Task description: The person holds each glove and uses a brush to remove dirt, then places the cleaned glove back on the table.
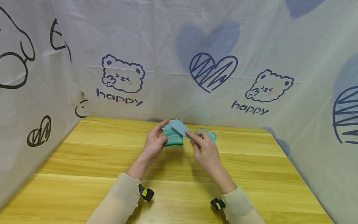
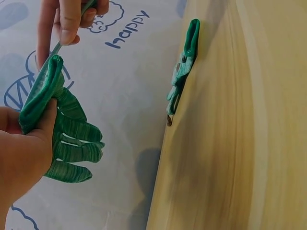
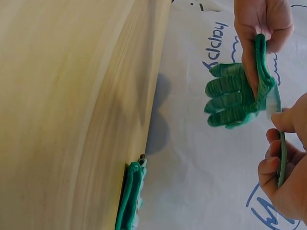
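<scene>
My left hand (image 1: 153, 141) grips a green knit glove (image 1: 173, 139) near its cuff, raised above the far part of the table. In the left wrist view the fingers of this glove (image 2: 79, 139) hang down loosely. My right hand (image 1: 207, 152) holds a light blue brush (image 1: 180, 128) by its handle. The brush head lies against the glove's face, and pale bristles (image 3: 272, 108) show beside the cuff in the right wrist view. A second green glove (image 1: 213, 137) rests on the table, partly hidden behind the right hand.
The wood-grain table (image 1: 173, 199) ends at a far edge just past the hands. A white cloth (image 1: 167, 81) printed with bears and hearts hangs behind it and along both sides. Each wrist carries a small black camera (image 1: 146, 193).
</scene>
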A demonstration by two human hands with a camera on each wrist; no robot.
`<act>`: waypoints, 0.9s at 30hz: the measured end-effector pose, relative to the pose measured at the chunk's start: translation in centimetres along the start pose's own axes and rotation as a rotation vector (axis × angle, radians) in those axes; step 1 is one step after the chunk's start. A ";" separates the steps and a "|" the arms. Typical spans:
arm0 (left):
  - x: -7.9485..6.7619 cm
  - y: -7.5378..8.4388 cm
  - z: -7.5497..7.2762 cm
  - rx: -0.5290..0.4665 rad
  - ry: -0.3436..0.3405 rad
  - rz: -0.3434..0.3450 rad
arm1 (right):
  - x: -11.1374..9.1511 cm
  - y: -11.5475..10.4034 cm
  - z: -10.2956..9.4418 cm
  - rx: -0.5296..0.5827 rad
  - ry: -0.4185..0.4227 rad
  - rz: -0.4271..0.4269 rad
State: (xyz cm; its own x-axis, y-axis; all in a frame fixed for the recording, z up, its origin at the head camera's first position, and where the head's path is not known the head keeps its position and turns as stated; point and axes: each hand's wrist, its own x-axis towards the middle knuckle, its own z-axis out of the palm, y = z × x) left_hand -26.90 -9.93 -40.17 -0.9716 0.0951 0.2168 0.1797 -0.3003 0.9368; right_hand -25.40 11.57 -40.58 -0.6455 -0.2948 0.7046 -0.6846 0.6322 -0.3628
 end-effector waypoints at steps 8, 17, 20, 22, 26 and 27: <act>0.0 0.2 -0.1 0.018 0.019 -0.018 | 0.1 0.2 0.0 -0.011 0.051 0.021; 0.1 0.2 -0.5 0.002 0.046 0.000 | 0.0 0.5 -0.3 -0.016 0.125 0.121; 0.2 0.1 -0.6 0.021 0.036 0.010 | 0.1 0.3 -0.2 0.012 0.100 0.094; 0.2 0.1 -0.6 0.027 0.030 0.012 | 0.1 0.1 -0.1 0.036 0.081 0.064; 0.1 0.1 -0.4 0.040 0.020 0.013 | 0.0 -0.5 0.1 0.074 0.039 0.007; 0.1 0.2 -0.4 0.037 0.015 0.013 | 0.0 -0.7 0.2 0.081 0.027 -0.007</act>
State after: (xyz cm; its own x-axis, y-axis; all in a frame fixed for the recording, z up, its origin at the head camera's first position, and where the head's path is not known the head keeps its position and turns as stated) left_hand -27.06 -10.30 -40.10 -0.9713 0.0772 0.2252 0.1976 -0.2658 0.9436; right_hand -24.96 11.01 -40.47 -0.6323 -0.2786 0.7230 -0.7146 0.5703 -0.4052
